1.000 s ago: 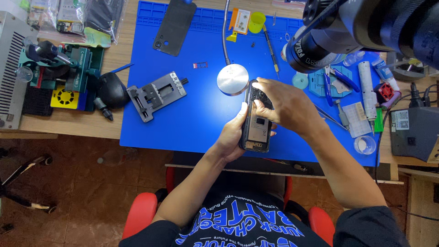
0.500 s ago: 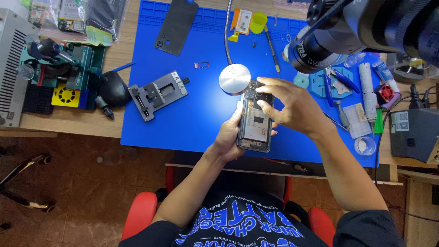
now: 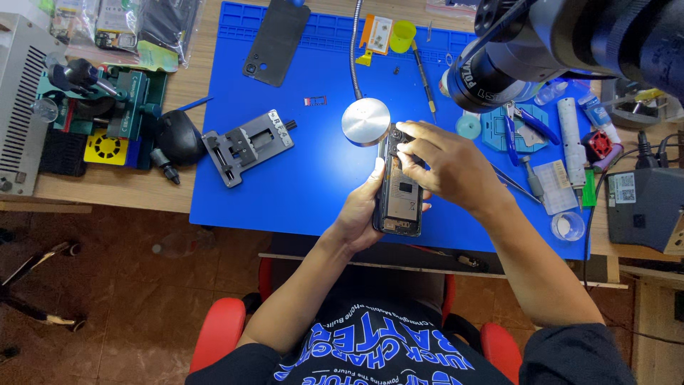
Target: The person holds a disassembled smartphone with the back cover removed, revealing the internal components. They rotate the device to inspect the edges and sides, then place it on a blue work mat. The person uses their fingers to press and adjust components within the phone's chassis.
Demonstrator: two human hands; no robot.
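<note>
An opened black phone (image 3: 399,194), back cover off and insides showing, is held above the blue work mat (image 3: 306,178). My left hand (image 3: 362,211) grips it from the left side and underneath. My right hand (image 3: 443,165) lies over its upper half, fingertips pressed on the top end near the camera area. The removed black back cover (image 3: 276,41) lies at the mat's far edge. A round silver lamp head (image 3: 365,122) on a flexible neck sits just left of the phone's top.
A grey metal phone clamp (image 3: 246,145) lies on the mat's left. A black microscope (image 3: 563,43) hangs over the right. Tweezers, pliers, small bottles and a screwdriver (image 3: 422,71) crowd the right side. A green tool stand (image 3: 107,107) and grey unit (image 3: 18,100) stand left.
Both hands and the phone have shifted slightly up toward the lamp head. My right hand's fingers have moved onto the phone's top end.
</note>
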